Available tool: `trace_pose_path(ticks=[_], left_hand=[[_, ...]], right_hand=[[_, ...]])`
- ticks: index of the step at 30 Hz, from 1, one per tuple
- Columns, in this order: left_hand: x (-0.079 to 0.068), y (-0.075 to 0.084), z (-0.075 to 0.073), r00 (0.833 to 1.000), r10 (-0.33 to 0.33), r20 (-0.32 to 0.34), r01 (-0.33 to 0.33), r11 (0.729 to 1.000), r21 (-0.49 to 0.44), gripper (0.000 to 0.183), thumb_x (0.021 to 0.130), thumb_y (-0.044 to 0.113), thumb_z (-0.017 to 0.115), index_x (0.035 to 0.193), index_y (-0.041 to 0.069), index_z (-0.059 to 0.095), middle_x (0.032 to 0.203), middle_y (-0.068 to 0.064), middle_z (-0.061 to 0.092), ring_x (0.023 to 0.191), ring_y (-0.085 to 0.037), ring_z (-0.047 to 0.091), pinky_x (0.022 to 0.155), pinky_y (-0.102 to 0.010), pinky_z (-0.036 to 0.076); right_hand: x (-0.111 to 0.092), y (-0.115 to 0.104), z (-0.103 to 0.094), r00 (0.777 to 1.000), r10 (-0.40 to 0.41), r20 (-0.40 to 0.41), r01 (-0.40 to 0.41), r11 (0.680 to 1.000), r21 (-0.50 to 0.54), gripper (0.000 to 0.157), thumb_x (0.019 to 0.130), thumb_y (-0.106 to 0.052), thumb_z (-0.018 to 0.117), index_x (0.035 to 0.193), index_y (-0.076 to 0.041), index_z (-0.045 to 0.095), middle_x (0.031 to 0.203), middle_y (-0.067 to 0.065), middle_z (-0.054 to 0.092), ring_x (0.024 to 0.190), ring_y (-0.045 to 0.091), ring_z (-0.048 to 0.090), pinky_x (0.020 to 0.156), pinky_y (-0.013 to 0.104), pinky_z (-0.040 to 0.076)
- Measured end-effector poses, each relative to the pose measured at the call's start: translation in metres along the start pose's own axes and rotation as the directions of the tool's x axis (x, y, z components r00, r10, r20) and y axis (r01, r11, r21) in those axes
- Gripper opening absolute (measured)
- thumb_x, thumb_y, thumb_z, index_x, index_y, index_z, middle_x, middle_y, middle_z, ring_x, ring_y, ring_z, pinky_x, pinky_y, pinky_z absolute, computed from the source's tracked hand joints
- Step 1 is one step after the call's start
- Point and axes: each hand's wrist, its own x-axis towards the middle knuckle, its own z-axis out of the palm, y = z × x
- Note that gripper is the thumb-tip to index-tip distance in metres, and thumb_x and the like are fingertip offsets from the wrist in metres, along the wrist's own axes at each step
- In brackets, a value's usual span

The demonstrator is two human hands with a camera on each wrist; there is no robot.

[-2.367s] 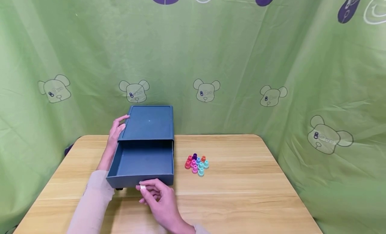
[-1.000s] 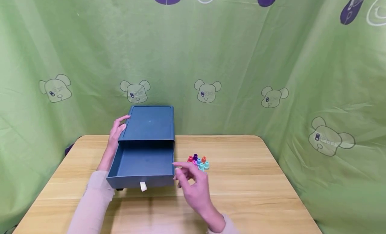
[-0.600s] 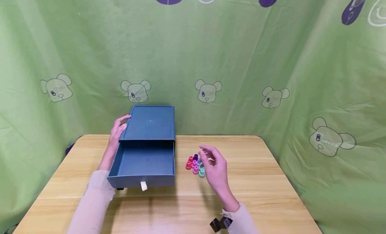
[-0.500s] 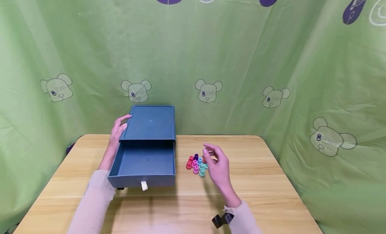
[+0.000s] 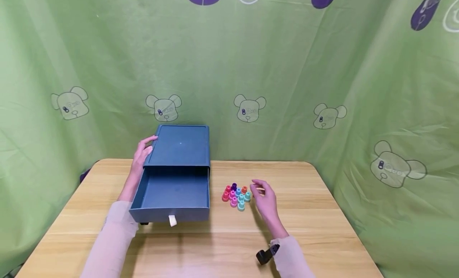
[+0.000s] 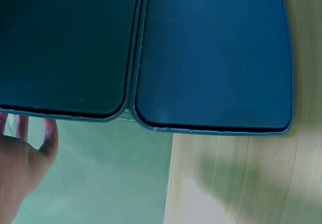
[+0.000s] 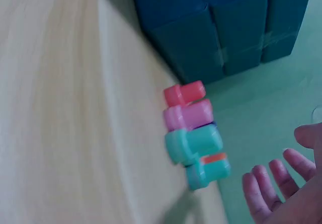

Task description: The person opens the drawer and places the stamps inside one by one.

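Note:
My left hand (image 5: 141, 156) rests against the left side of a dark blue drawer box (image 5: 181, 146), fingers extended along its wall. In the left wrist view, the fingertips of this left hand (image 6: 22, 163) touch the box edge. The drawer (image 5: 175, 190) is pulled out, bare inside, with a white pull tab (image 5: 173, 220) on its front. My right hand (image 5: 265, 198) hovers just right of a cluster of small flared plastic pegs, its fingers loosely bent and holding nothing. Nearest to it are a teal peg (image 5: 248, 196) and an orange peg (image 5: 244, 189).
Further pegs stand upright in the cluster, among them a red peg (image 5: 225, 196), a pink peg (image 5: 234, 202) and a dark purple peg (image 5: 234, 186). A wooden table (image 5: 305, 214) bears everything. Behind it hangs a green curtain (image 5: 287, 71). A black wrist camera (image 5: 265, 255) sits on the right sleeve.
My right hand has let go of the white pull tab and moved right, passing over the pegs to their right side. The left hand and the pulled-out drawer stay as they were.

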Motion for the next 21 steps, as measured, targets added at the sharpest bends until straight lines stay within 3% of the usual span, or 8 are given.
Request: trace_pose_path(ticks=[5,9,15,21], left_hand=[[0.000,0.000,0.000,1.000,0.000,-0.003,0.000,1.000,-0.003,0.048,0.102,0.006,0.039,0.144,-0.015,0.047,0.150,-0.028,0.041,0.133,-0.001,0.037,0.111,-0.016,0.023],[0.000,0.000,0.001,1.000,-0.012,0.000,0.012,1.000,-0.010,0.048,0.102,0.006,0.039,0.145,-0.014,0.047,0.151,-0.028,0.041,0.133,-0.002,0.038,0.111,-0.017,0.024],[-0.002,0.001,0.001,1.000,-0.031,0.004,0.031,1.000,-0.001,0.048,0.103,0.009,0.040,0.146,-0.011,0.047,0.154,-0.026,0.041,0.135,-0.004,0.037,0.112,-0.019,0.022],[-0.001,0.000,0.001,1.000,-0.011,-0.004,0.011,1.000,-0.007,0.049,0.102,0.008,0.040,0.145,-0.013,0.047,0.151,-0.026,0.042,0.133,-0.003,0.038,0.111,-0.017,0.023]], right_hand=[[0.005,0.019,0.005,0.995,0.091,0.032,-0.090,0.996,-0.015,0.035,0.102,-0.016,0.064,0.135,-0.004,0.063,0.121,0.016,0.065,0.101,0.025,0.064,0.088,0.040,0.057],[0.006,0.028,0.009,0.988,0.145,0.055,-0.144,0.989,-0.022,0.036,0.100,-0.014,0.065,0.135,-0.005,0.063,0.123,0.016,0.064,0.107,0.027,0.063,0.092,0.039,0.056],[0.007,0.035,0.012,0.984,0.163,0.073,-0.159,0.985,-0.061,0.036,0.099,-0.014,0.067,0.134,-0.004,0.063,0.129,0.018,0.063,0.117,0.031,0.062,0.097,0.040,0.055],[0.010,0.037,0.014,0.986,0.155,0.060,-0.149,0.984,-0.094,0.030,0.098,-0.013,0.068,0.127,-0.005,0.068,0.125,0.018,0.068,0.113,0.030,0.065,0.095,0.040,0.056]])
